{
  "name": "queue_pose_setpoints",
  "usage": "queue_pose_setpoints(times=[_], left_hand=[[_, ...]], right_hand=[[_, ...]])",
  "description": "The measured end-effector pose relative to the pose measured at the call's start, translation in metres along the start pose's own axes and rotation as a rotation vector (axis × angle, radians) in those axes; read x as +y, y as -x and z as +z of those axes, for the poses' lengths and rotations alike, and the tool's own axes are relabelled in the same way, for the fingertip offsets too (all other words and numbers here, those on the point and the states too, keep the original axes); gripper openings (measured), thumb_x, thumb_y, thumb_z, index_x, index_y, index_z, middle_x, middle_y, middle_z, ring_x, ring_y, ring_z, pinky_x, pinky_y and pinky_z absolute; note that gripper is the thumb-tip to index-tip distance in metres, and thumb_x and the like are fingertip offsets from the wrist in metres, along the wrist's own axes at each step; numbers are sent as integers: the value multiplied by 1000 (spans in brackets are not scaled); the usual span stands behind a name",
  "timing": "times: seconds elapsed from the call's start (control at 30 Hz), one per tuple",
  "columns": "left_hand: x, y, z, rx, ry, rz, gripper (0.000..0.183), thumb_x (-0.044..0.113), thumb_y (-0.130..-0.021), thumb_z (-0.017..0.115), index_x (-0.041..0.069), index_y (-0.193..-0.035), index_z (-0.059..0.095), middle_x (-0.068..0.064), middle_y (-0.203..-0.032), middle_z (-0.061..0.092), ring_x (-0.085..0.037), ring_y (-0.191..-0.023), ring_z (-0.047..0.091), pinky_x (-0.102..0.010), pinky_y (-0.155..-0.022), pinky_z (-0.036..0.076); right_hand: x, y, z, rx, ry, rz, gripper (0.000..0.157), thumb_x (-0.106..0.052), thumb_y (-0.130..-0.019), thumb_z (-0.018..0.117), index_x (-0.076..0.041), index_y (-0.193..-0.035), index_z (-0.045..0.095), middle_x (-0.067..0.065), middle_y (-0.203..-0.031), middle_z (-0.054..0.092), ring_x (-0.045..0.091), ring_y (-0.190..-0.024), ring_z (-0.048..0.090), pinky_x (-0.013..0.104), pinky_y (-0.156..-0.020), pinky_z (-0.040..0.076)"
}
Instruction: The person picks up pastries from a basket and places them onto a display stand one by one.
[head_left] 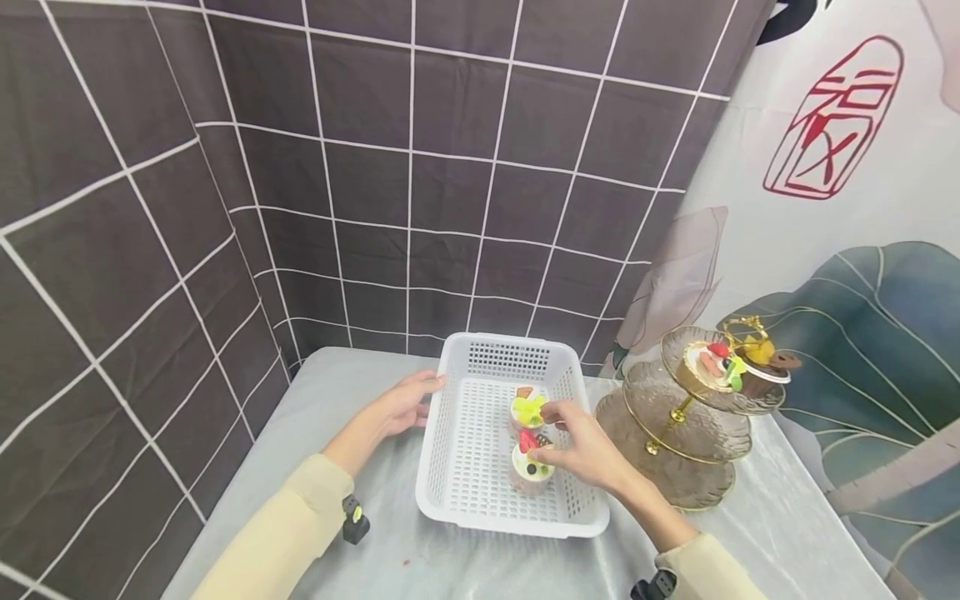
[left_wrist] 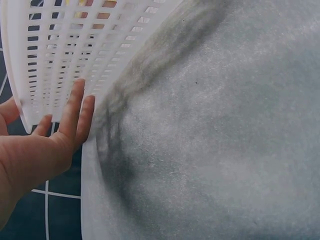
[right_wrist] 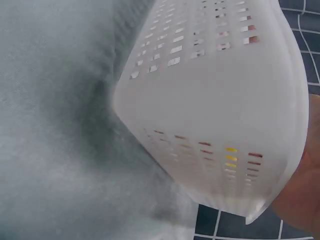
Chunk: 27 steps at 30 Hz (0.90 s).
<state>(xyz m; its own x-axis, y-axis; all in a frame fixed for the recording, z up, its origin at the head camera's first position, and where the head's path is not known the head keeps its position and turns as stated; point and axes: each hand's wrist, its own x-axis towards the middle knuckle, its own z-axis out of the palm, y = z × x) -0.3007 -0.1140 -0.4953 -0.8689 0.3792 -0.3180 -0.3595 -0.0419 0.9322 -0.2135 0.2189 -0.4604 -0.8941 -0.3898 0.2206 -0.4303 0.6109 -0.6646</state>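
Note:
A white slotted plastic basket [head_left: 468,433] stands on the cloth-covered table. Inside it are two toy cupcakes: a rear one with yellow topping [head_left: 528,408] and a front one with a strawberry and cream [head_left: 531,472]. My left hand [head_left: 405,404] touches the basket's left side; the left wrist view shows its fingers [left_wrist: 75,107] extended along the outer wall. Over the right side reaches my right hand [head_left: 588,446], its thumb at the front cupcake's top and forefinger beside the rear one, thumb and finger apart. In the right wrist view the basket wall [right_wrist: 200,100] hides most of that hand.
A tiered glass stand [head_left: 637,417] with gold trim is right of the basket. Its top level carries a fruit tart [head_left: 703,367] and a chocolate cupcake [head_left: 761,371]. Dark grid-patterned cloth [head_left: 450,192] hangs behind the table [head_left: 330,525] and on the left.

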Motion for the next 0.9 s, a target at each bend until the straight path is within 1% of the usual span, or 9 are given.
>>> queue_pose_setpoints(times=[0.13,0.27,0.4,0.53,0.67,0.77,0.9], left_hand=[[1,1,0,6,5,-3,57,34,-112,53,8,-160,37,-29,-146,56,-48,-129,61,-56,-101,58],[2,2,0,8,9,-7,58,34,-112,53,7,-161,37,-29,-145,56,-48,-128,62,-56,-100,59],[2,2,1,4,13,-9,59,34,-112,53,7,-161,36,-29,-145,56,-47,-128,63,-56,-100,59],[1,0,0,7,14,-8,58,34,-112,54,7,-161,37,-29,-145,57,-45,-125,65,-55,-99,59],[-1,-1,-1,11,14,-7,60,35,-111,55,7,-161,36,-28,-143,58,-44,-123,66,-55,-99,59],[0,-1,-1,11,13,-7,61,36,-111,55,7,-162,36,-29,-143,58,-44,-123,66,-55,-99,60],[0,0,0,9,17,-12,60,35,-111,55,7,-161,37,-29,-143,58,-45,-124,65,-54,-99,60]], right_hand=[[-3,-4,3,-21,33,21,63,-22,-80,96,6,-125,62,18,-120,68,37,-113,67,55,-102,57],[-4,-8,8,-31,77,57,63,-23,-79,96,5,-125,63,16,-117,68,34,-111,66,52,-99,59],[-5,-9,13,-4,114,101,60,-20,-76,97,4,-120,64,14,-113,68,31,-106,67,48,-94,60],[-7,-9,17,19,137,119,57,-17,-74,98,5,-114,64,14,-107,67,29,-100,67,45,-86,61],[-9,-9,20,32,154,162,55,-17,-73,99,4,-110,65,12,-102,67,28,-97,67,44,-85,61],[-12,-9,22,20,167,192,57,-19,-71,100,4,-110,65,9,-99,67,25,-94,67,44,-85,60],[-14,-8,26,-29,168,193,59,-18,-68,100,5,-110,66,6,-94,66,20,-86,62,40,-78,57]])
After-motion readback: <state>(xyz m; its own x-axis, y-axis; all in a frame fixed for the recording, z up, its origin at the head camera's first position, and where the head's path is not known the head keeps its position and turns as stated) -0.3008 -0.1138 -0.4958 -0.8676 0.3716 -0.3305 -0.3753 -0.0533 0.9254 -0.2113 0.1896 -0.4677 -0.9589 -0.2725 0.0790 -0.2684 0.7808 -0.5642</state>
